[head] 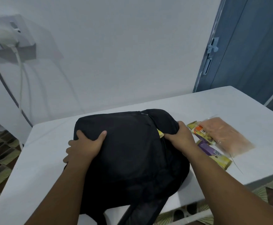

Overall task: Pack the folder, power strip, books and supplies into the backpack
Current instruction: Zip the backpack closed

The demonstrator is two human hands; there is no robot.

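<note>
A black backpack (132,153) lies flat on the white table (230,104). My left hand (85,146) grips its upper left side, thumb on top and fingers wrapped over the edge. My right hand (179,137) grips the fabric at its upper right edge, where a yellow item (160,133) peeks out of the opening. To the right lie two yellow-and-purple packets, one at the back (197,130) and one nearer the table's front (215,155). A clear plastic bag with orange contents (228,135) lies beside them.
The white wall stands just behind the table. A wall socket with a white plug and cable (10,41) is at the upper left. A blue door (246,46) is at the right. Patterned floor tiles (0,155) show left of the table.
</note>
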